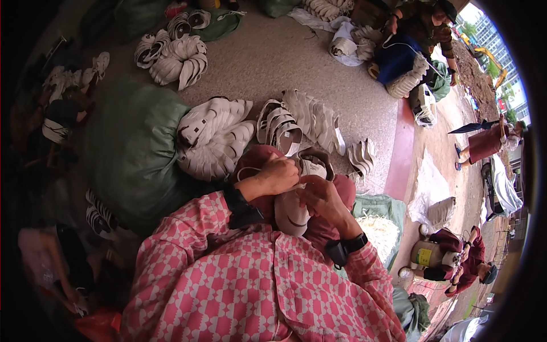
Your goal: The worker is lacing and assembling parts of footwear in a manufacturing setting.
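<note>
A pale shoe upper [292, 214] with a brown-lined opening [318, 161] lies across my lap, on dark red trousers. My left hand [277, 175] is closed over its left side. A thin white lace [245, 169] loops out beside that hand, and its end seems pinched in the fingers. My right hand [323, 198] is bent over the shoe upper's middle, thumb and fingertips drawn together close to the left hand. What the right fingertips hold is too small to make out. Beyond my knees stand rows of nested pale shoe uppers [310, 117].
A big green sack [128, 151] stands at my left, with a bundle of shoe uppers [213, 137] against it. At my right lies a green bag [380, 231] of white laces. Other people sit among bundles; one person [484, 142] carries a dark umbrella.
</note>
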The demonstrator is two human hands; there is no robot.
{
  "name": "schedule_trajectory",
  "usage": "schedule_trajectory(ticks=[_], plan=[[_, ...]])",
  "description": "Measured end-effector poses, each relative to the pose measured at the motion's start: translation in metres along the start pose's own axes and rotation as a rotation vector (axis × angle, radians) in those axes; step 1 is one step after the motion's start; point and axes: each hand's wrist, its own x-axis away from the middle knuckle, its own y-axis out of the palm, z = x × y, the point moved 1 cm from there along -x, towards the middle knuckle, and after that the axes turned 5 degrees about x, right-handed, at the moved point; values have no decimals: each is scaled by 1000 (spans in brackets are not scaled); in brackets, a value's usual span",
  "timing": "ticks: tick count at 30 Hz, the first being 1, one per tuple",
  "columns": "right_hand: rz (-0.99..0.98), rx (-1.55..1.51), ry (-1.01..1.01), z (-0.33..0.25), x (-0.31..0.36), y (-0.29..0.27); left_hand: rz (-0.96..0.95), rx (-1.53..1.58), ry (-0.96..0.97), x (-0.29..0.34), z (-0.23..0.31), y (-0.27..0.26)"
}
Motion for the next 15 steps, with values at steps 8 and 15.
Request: schedule_trajectory(ticks=[8, 15], plan=[[437, 689, -454, -12, -15, -50, 105, 396, 104, -16, -11, -56], [10, 350, -465, 6, -50, -39, -257, 539, 84, -36, -20, -53]])
